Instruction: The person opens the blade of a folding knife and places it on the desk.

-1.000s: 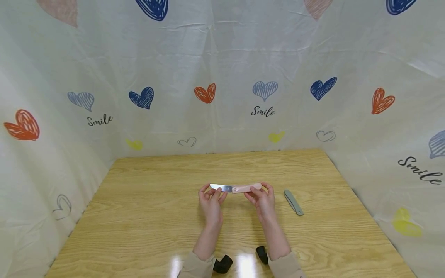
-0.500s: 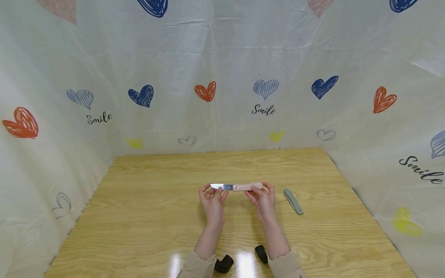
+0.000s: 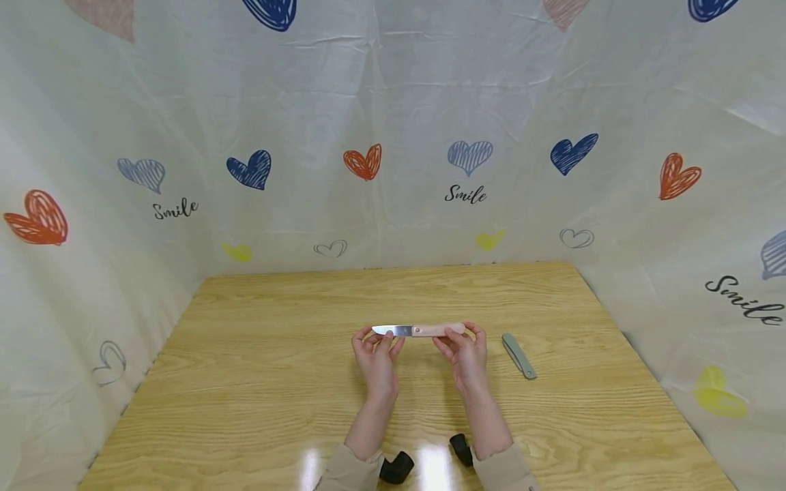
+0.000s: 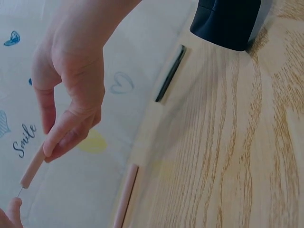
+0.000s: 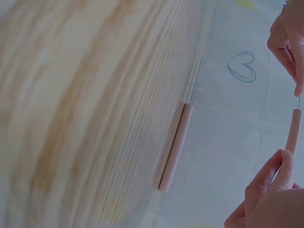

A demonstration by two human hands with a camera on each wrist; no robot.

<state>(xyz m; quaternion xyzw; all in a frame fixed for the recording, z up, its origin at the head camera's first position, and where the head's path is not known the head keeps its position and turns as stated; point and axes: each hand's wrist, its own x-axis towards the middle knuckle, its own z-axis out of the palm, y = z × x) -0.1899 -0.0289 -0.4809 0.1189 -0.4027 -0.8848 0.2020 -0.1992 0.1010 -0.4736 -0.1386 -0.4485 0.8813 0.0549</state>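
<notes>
A folding knife (image 3: pixel 428 331) with a pink handle is held level above the table, its blade (image 3: pixel 403 331) out and pointing left. My left hand (image 3: pixel 377 368) pinches the blade near its tip between thumb and fingers. With thumb and fingers, my right hand (image 3: pixel 469 363) grips the rear end of the handle. In the left wrist view the right hand (image 4: pixel 78 80) pinches the pink handle (image 4: pixel 33 167). In the right wrist view the left fingers (image 5: pixel 297 76) hold the blade above the handle.
To the right lies a grey-green folding knife (image 3: pixel 519 356), folded, on the wooden table (image 3: pixel 264 382). Black devices (image 3: pixel 396 468) sit at both wrists. A pink handle shape (image 4: pixel 126 197) also shows against the table in the wrist views. A heart-printed sheet (image 3: pixel 405 102) surrounds the table.
The pink knife's blade and handle have straightened slightly into one line since a second ago. Over the last half second the hands barely move.
</notes>
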